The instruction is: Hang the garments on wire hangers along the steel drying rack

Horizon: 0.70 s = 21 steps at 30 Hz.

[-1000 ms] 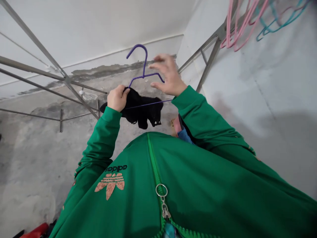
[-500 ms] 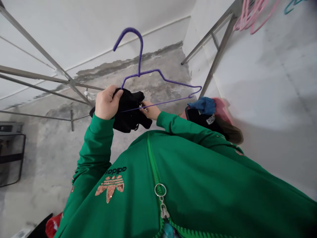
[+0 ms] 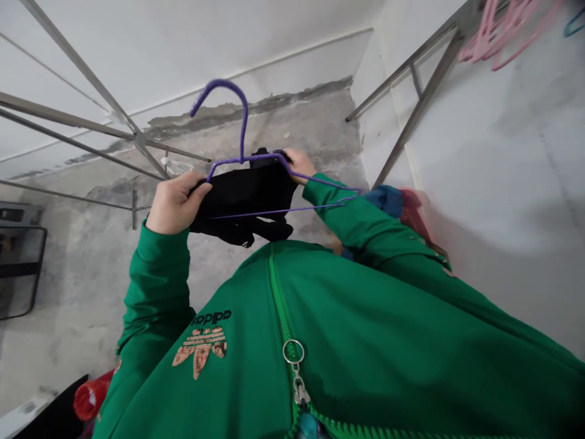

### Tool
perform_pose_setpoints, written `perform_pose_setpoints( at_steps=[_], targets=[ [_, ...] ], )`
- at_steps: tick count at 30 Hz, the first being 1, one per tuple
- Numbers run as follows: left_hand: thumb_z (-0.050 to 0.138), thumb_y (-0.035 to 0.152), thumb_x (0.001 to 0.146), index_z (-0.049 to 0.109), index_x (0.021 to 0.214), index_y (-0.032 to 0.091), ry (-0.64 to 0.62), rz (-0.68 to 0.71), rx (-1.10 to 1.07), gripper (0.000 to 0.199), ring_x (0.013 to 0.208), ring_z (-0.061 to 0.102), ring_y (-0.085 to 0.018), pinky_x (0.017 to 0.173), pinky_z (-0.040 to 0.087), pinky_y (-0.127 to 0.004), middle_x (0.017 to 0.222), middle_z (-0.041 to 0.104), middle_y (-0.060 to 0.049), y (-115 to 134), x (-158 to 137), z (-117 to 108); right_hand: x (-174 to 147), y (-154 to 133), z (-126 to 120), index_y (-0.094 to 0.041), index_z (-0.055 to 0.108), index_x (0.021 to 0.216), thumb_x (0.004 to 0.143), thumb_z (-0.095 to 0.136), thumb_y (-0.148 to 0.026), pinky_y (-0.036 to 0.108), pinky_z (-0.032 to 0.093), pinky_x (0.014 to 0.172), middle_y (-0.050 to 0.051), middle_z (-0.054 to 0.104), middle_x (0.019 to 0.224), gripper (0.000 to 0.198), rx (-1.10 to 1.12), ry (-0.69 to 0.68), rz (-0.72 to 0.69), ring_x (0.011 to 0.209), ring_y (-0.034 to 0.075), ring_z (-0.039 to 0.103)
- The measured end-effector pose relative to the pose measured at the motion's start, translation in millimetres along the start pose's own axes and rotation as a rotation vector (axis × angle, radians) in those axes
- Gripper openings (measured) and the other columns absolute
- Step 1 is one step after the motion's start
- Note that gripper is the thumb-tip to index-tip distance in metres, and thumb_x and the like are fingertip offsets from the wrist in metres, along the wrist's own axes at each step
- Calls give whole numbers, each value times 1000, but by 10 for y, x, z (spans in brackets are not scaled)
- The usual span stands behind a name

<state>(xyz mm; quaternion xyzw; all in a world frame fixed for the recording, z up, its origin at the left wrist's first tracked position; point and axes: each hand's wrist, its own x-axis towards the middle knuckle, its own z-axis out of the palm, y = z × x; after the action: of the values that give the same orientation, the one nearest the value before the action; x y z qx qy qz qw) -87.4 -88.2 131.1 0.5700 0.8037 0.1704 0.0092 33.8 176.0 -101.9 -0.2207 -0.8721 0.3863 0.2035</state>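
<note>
A purple clothes hanger [image 3: 245, 125] is held up in front of me, its hook pointing away. My left hand [image 3: 176, 200] is closed on the hanger's left shoulder together with a black garment [image 3: 247, 190]. That left end of the hanger is inside the cloth. My right hand [image 3: 299, 166] grips the garment's other edge behind the hanger's right shoulder, its fingertips partly hidden by cloth. The right end of the hanger is bare and passes over my green right sleeve. Below the hanger's bottom bar hangs a loose fold of the garment with a small pale print.
Metal rack bars [image 3: 137, 137] cross at the left, and another rack leg [image 3: 411, 116] stands at the right. Pink hangers [image 3: 507, 33] hang at the upper right. A pink basket [image 3: 418, 213] with a blue cloth [image 3: 386, 200] sits by my right arm.
My right hand has moved up and away with the garment's edge, stretching the cloth along the hanger. The hanger and my left hand have shifted slightly left and lower in view.
</note>
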Motion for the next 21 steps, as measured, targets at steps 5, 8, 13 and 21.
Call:
perform_pose_setpoints(
  at_steps=[5,8,13,21],
  targets=[
    [48,35,87,66,94,22,-44,-199,265,22,86,62,-25,76,48,-37,85,64,-6,-193,-24,156,166,107,-816,-17,55,119,84,42,-14,45,44,102,11,60,123,38,-261,-16,-143,116,25,55],
    [43,34,90,65,99,22,-22,-322,402,26,88,61,-28,75,45,-39,86,61,-9,-152,22,295,78,-116,-1120,-14,53,125,84,44,-14,46,47,93,13,58,125,41,-491,-93,-108,110,27,56],
    [38,34,93,62,109,20,95,-369,383,32,95,58,-29,80,42,-41,91,57,-10,-129,120,409,-209,-595,-1192,-14,52,125,93,39,-22,41,49,84,15,58,124,36,-693,-157,28,105,28,58],
    [30,44,95,60,116,21,223,-409,267,43,101,55,-30,84,38,-43,93,54,-10,-212,239,485,-665,-1032,-878,-9,58,115,93,38,-21,38,49,77,18,61,117,32,-665,-454,38,97,29,64]
  ],
)
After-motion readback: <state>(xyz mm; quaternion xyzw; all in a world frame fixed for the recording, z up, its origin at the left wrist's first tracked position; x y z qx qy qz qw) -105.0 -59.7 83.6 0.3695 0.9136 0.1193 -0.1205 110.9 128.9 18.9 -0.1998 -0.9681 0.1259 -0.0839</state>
